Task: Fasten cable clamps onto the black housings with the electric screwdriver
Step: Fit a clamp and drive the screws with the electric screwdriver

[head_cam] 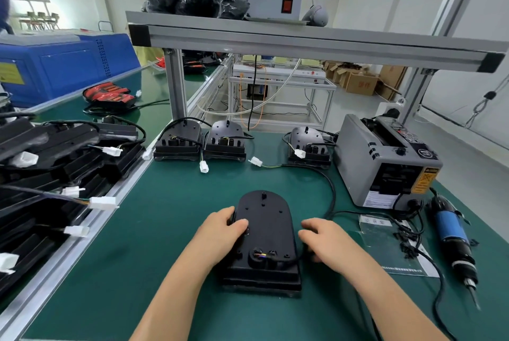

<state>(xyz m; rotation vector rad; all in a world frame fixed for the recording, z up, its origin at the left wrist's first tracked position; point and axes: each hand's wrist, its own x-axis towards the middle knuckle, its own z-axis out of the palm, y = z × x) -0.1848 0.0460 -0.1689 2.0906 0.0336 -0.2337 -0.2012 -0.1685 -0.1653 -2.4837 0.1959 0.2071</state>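
A black housing (264, 233) lies flat on the green mat in front of me, its rounded end pointing away. Coloured wires and a black cable come out near its close end. My left hand (224, 233) grips the housing's left edge, thumb on top. My right hand (322, 238) is at the housing's right side, fingers curled over the black cable there. The electric screwdriver (454, 244), blue and black, lies on the mat at the far right, bit pointing toward me. Small black cable clamps (406, 241) lie scattered on a clear sheet beside it.
Three more housings (177, 142) (226, 142) (308, 146) with white connectors stand at the back of the mat. A grey tape dispenser (385, 161) sits at the right. Stacked black housings (49, 164) fill the left bench. An aluminium shelf frame (303, 37) spans overhead.
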